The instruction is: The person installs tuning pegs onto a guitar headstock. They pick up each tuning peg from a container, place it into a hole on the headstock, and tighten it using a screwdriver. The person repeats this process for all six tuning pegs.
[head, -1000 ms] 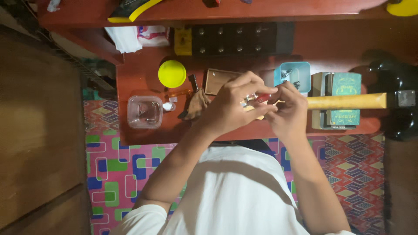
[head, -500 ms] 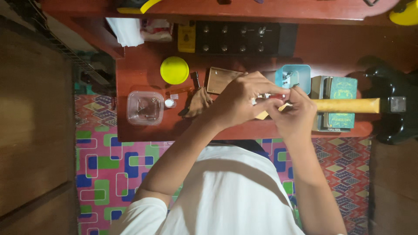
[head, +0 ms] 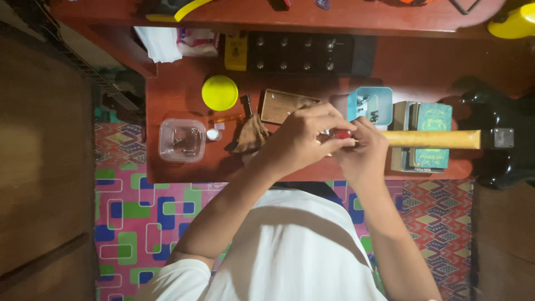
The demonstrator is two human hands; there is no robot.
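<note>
Both my hands meet over the front of a red-brown desk (head: 178, 100). My left hand (head: 304, 136) is closed around a small red-handled tool (head: 341, 134). My right hand (head: 363, 151) sits just right of it, closed on the near end of a pale wooden guitar neck (head: 432, 139), its fingertips touching the tool. The neck runs right to a black guitar body (head: 496, 167). My hands hide the tool's tip and the end of the neck.
On the desk lie a yellow round lid (head: 219, 92), a clear plastic tub (head: 181, 139), a brown cloth (head: 251, 134), a small wooden box (head: 287, 105), a light blue tray (head: 370, 103) and teal boxes (head: 432, 120). A patterned rug (head: 139, 217) covers the floor.
My hands stay together at the neck's end; the left fingers have shifted a little around the red tool. The view has drifted slightly.
</note>
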